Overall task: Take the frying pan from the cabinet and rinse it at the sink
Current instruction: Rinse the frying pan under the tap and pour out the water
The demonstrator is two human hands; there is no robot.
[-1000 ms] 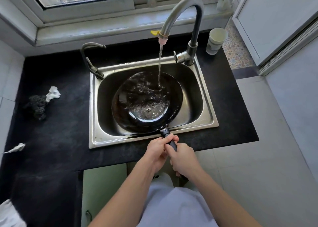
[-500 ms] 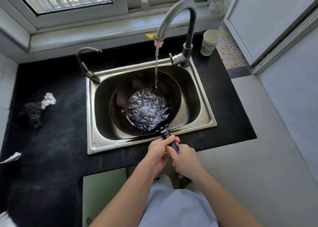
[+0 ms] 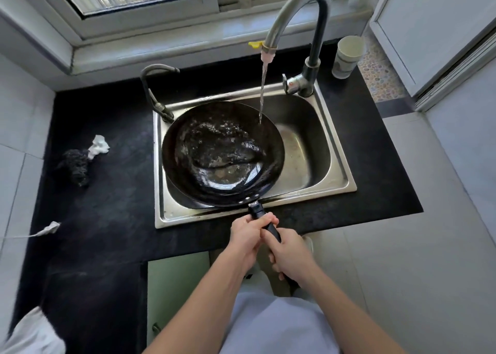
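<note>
A black frying pan [image 3: 222,155] hangs over the left part of the steel sink [image 3: 338,176], with water pooled and swirling in its bowl. Both hands grip its black handle at the sink's front edge: my left hand [image 3: 248,234] nearer the pan, my right hand [image 3: 291,253] just behind it. The tall curved tap [image 3: 303,18] runs a thin stream that lands on the pan's right rim. The handle's end is hidden under my right hand.
A small second tap [image 3: 155,90] stands at the sink's back left, close to the pan's rim. A paper cup [image 3: 347,56] sits right of the tap. A black scourer [image 3: 75,166] and white scraps lie on the dark counter [image 3: 107,206] at left.
The pan has shifted left and lifted in the sink, so the stream now hits its right rim instead of the middle. Water sloshes toward the pan's left. Both hands keep their hold.
</note>
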